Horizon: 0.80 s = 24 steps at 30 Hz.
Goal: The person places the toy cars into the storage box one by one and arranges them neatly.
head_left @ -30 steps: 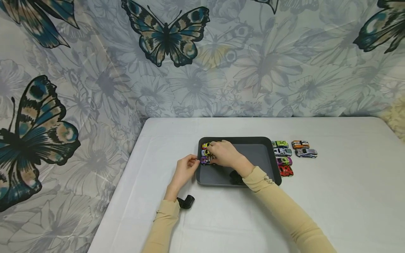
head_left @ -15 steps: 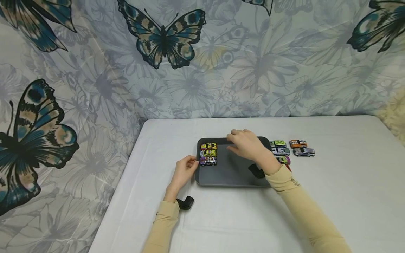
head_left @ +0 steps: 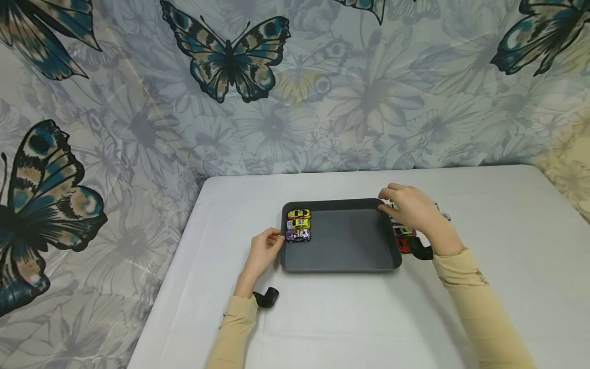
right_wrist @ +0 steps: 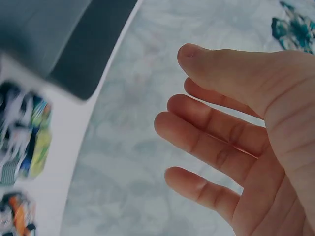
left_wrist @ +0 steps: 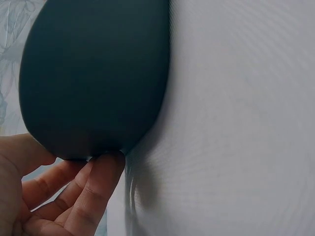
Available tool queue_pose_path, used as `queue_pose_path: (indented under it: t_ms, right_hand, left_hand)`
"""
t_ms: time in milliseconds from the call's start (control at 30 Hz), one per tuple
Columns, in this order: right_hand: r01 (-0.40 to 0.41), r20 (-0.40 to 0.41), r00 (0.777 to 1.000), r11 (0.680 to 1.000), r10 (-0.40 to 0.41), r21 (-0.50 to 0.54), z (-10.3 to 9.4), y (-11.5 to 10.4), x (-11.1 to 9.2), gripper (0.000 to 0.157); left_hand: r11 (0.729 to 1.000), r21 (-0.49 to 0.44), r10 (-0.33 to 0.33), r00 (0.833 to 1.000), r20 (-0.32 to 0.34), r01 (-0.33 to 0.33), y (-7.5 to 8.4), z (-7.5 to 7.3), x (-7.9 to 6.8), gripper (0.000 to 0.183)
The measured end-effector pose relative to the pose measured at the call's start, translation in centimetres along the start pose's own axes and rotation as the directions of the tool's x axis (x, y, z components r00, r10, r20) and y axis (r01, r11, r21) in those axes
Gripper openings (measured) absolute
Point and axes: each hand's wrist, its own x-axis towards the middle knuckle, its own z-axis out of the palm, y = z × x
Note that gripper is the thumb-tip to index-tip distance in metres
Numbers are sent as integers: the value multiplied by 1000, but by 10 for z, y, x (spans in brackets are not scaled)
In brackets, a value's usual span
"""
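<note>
A dark grey tray (head_left: 345, 241) lies on the white table. Three toy cars stand in a column at its left end: a yellow and red one (head_left: 299, 213), a yellow one (head_left: 298, 224) and a purple one (head_left: 298, 235). My left hand (head_left: 264, 251) pinches the tray's left rim between thumb and fingers, close up in the left wrist view. Over the tray's right edge hovers my right hand (head_left: 412, 207), fingers loosely bent and holding nothing. Beneath it, partly hidden, are more toy cars, among them a red one (head_left: 403, 246) and an orange one (right_wrist: 17, 216).
The white-covered table (head_left: 322, 318) reaches back to a wall of butterfly-patterned fabric (head_left: 258, 133). A black wrist camera (head_left: 267, 297) sits at the left wrist, and another (head_left: 420, 250) at the right.
My right hand has left the purple car at the tray's left end and moved right, across the tray to its right edge. The left hand has stayed at the rim.
</note>
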Motion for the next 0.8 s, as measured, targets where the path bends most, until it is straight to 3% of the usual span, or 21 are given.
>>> queue_pose_path:
  t_ms: [500, 800]
  right_hand:
    - [-166, -8, 986, 984, 166, -58, -5, 50, -54, 18]
    - [-234, -8, 972, 969, 234, -82, -3, 73, -74, 23]
  left_hand:
    - [1000, -14, -22, 1000, -1, 22, -1, 1, 0, 15]
    - [1000, -11, -18, 1000, -5, 18, -2, 1, 0, 14]
